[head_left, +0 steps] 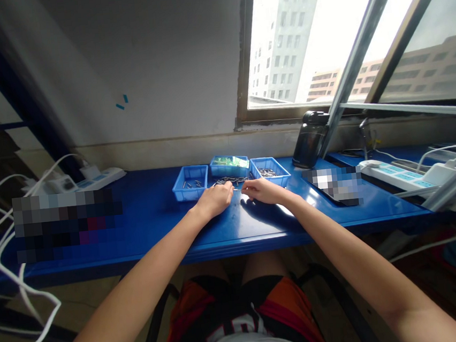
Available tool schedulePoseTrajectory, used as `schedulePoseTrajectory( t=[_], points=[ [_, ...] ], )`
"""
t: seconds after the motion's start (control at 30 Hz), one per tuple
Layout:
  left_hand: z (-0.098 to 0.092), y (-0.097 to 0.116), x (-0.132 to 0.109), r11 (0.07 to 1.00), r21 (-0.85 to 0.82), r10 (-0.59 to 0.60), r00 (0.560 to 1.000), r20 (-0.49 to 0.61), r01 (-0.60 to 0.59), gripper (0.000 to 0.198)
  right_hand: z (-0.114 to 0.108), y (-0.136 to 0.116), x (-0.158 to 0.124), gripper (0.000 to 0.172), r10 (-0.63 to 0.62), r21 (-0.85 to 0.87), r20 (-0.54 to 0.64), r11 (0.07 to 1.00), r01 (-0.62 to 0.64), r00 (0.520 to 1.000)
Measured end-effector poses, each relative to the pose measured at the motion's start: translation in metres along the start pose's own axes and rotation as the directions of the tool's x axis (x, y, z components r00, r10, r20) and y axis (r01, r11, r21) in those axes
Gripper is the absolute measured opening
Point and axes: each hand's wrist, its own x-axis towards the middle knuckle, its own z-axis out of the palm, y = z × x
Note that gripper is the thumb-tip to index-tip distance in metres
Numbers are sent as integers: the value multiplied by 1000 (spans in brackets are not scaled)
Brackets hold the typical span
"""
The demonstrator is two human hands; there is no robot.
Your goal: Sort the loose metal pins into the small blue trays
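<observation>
My left hand [215, 199] rests low over the blue table [147, 216], its fingers closed in a pinch. Opposite it, my right hand [265, 190] has thumb and fingers pressed together. A thin, small metal piece [237, 189] shows in the narrow gap between the fingertips; which hand grips it is too small to tell. Just beyond lies a loose pile of small dark metal pieces [232, 179]. A blue tray [185, 195] with several small pieces stands to the left. Another blue tray [282, 180], holding more pieces, is at the right.
Behind the pile, a third blue tray [217, 169] holds a green plastic packet [233, 162]. A black bottle [309, 140] stands by the window. White power strips [102, 178] with cables lie at both sides. A metal post [361, 50] slants across the right.
</observation>
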Motion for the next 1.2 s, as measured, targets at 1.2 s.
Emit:
schedulePoseTrajectory(
  t=[1.2],
  points=[
    [2, -3, 2, 992, -44, 118, 992, -47, -120, 23, 0, -2, -1, 27, -52, -4, 25, 999, 52, 998]
  ],
)
